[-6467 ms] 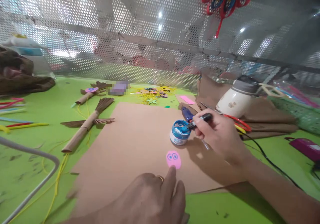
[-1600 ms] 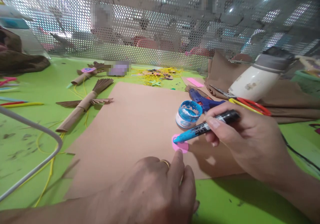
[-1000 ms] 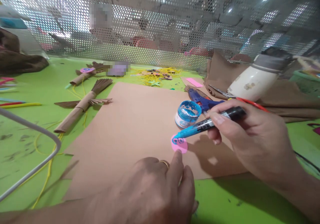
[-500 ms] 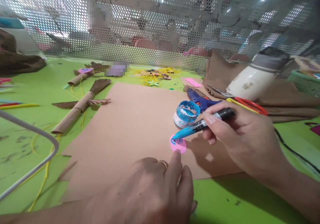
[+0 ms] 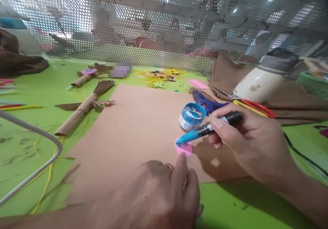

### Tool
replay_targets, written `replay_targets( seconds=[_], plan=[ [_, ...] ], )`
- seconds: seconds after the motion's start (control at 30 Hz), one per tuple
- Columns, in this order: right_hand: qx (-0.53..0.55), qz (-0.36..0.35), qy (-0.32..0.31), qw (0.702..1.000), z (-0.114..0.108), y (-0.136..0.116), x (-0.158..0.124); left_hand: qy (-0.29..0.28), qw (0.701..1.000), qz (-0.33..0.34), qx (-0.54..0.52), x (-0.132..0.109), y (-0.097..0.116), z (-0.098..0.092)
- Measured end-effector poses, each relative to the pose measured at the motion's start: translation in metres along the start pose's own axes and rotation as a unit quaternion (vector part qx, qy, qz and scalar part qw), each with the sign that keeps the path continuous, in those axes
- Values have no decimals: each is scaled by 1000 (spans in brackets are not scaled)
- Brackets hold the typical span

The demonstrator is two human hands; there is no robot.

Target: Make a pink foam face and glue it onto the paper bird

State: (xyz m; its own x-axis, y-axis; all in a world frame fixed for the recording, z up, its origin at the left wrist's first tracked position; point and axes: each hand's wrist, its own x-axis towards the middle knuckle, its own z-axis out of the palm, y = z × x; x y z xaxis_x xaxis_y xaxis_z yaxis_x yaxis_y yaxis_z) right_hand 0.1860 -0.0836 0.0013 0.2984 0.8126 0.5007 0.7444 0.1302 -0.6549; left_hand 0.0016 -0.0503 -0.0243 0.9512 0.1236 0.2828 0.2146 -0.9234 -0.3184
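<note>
The bright pink, round paper disc (image 5: 185,150) lies flat on a large tan paper sheet (image 5: 138,130) over the green worktop (image 5: 220,212). The left hand (image 5: 153,191) grips nothing visible; its index fingertip rests at the disc's six o'clock edge. The right hand's (image 5: 252,140) grip is closed around a slim black marker with a blue-coated front (image 5: 196,134), its tip at the disc's ten o'clock edge. Blue rings show beside the tip, partly hidden.

The disc should be light, thin and easily slid or creased, so a fingertip on its unmarked lower rim suits it. The marker looks stiff and light, probably slippery where coated; its dry black barrel is the place to hold.

At one o'clock from the disc stands an open, round, blue-rimmed jar (image 5: 192,116) with white and blue paste inside. Farther out at two o'clock, the white bottle with a grey cap (image 5: 258,82) is lidded, its contents hidden. Beyond it, the green basket's (image 5: 311,85) contents are too blurred to identify.
</note>
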Motion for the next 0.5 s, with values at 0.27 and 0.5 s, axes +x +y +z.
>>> replay_targets(
  seconds=[0.27, 0.5],
  plan=[
    [-10, 7, 0, 1000, -2, 3, 3, 9, 1000, 9, -5, -3, 1, 1],
    [7, 6, 3, 1000, -2, 0, 1, -11, 1000, 9, 11, -6, 2, 3]
  ],
)
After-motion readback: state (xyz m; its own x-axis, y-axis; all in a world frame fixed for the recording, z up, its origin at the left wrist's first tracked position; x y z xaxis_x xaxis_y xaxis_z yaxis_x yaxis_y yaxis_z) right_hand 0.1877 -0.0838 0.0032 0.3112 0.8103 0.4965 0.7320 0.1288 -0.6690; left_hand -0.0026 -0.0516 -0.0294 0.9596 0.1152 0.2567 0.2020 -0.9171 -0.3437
